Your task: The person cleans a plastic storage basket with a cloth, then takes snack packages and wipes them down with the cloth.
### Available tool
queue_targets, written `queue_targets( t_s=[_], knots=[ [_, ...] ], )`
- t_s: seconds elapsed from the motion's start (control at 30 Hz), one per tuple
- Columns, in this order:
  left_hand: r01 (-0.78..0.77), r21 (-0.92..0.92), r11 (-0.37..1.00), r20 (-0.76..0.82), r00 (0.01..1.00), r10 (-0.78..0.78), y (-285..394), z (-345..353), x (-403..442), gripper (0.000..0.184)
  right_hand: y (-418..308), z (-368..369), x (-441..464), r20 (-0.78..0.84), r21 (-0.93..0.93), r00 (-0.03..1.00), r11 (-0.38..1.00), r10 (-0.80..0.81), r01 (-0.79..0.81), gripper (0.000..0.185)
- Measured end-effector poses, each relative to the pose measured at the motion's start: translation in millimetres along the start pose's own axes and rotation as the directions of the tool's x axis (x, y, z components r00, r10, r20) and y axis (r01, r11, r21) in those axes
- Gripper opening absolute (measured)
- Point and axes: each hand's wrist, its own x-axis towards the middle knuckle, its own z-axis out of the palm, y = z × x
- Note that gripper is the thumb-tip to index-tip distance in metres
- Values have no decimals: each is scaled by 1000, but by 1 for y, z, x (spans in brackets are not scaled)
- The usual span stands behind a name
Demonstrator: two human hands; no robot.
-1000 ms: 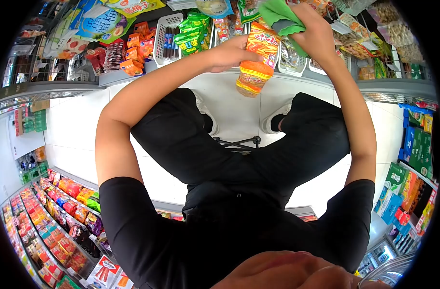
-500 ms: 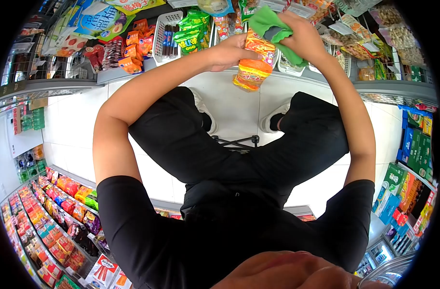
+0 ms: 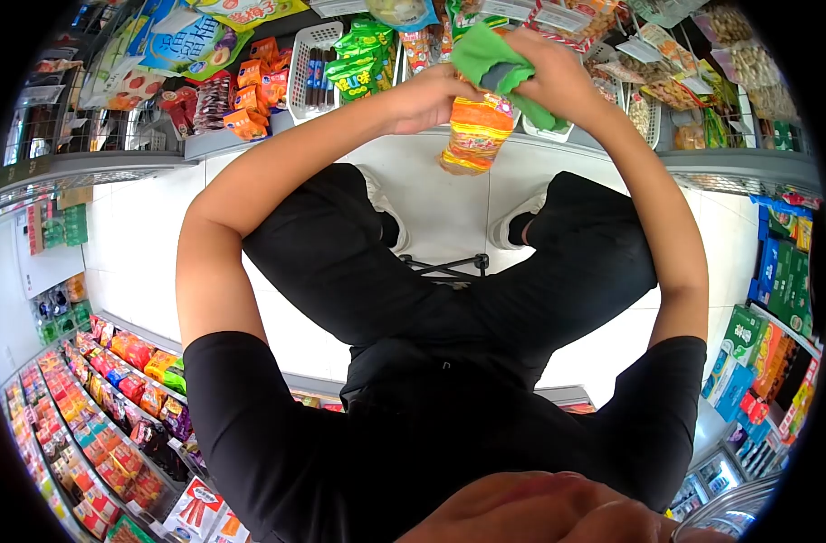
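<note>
My left hand (image 3: 428, 101) grips an orange and yellow snack packet (image 3: 479, 131) by its upper left side. The packet hangs in front of the shelf edge, over the floor. A green cloth (image 3: 494, 60) with a dark grey patch is held in my right hand (image 3: 555, 76). The cloth lies over the packet's top and hides that end; whether it presses on the packet I cannot tell. Just left of my left hand, green snack bags (image 3: 360, 68) stand on the shelf beside a white basket (image 3: 301, 68) of dark, slim packs.
Orange packets (image 3: 253, 86) and a blue bag (image 3: 182, 45) fill the shelf at the left. Nuts and bagged goods (image 3: 663, 72) sit at the right. Behind me are tiered snack shelves (image 3: 96, 425). Green boxes (image 3: 787, 290) stand at the far right. White tiles (image 3: 435, 195) cover the floor.
The cloth and my right hand have shifted slightly left and down across the packet's top, covering more of it. My left hand keeps its hold, and the packet has turned a little.
</note>
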Motion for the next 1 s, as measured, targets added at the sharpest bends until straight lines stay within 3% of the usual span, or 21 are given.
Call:
queue_targets(
  t_s=[0.13, 0.17, 0.23, 0.33, 0.43, 0.53, 0.63, 0.73, 0.93, 1.0],
  knots=[
    [47, -289, 956, 123, 992, -12, 11, -3, 6, 45, 7, -5, -1, -59, -56, 998, 998, 5, -8, 51],
    [15, -217, 976, 34, 999, -7, 11, 1, 5, 53, 7, -4, -2, -57, -22, 998, 1000, -8, 7, 50],
    [18, -212, 977, 0, 1000, -19, 16, 7, 1, 53, 5, -1, -3, -53, 44, 998, 998, -35, 38, 48],
    [30, -201, 979, -26, 999, -36, 15, 7, 1, 53, -3, -5, -3, -1, -14, 993, 993, -116, 116, 45],
    [39, -204, 978, -37, 998, -47, 10, 0, 4, 53, -8, -7, -3, 212, 26, 968, 990, -138, 136, 46],
    [33, -189, 981, -50, 998, -43, 10, -1, 5, 53, -8, -4, -4, 245, -20, 954, 983, -174, 184, 48],
    [19, -188, 982, -56, 998, -30, 14, -2, 5, 53, -16, -8, -3, 92, -120, 993, 989, -76, 87, 48],
    [31, -218, 975, -66, 997, -47, 15, -7, 6, 52, -19, -2, -3, 20, -126, 993, 985, -120, 121, 51],
    [32, -207, 978, -78, 996, -49, 7, -14, 12, 52, -31, 8, 0, 168, -114, 941, 942, -295, 315, 46],
    [45, -214, 976, -69, 996, -61, 8, -13, 10, 52, -26, 2, 1, 176, -87, 956, 964, -233, 251, 50]
  ],
)
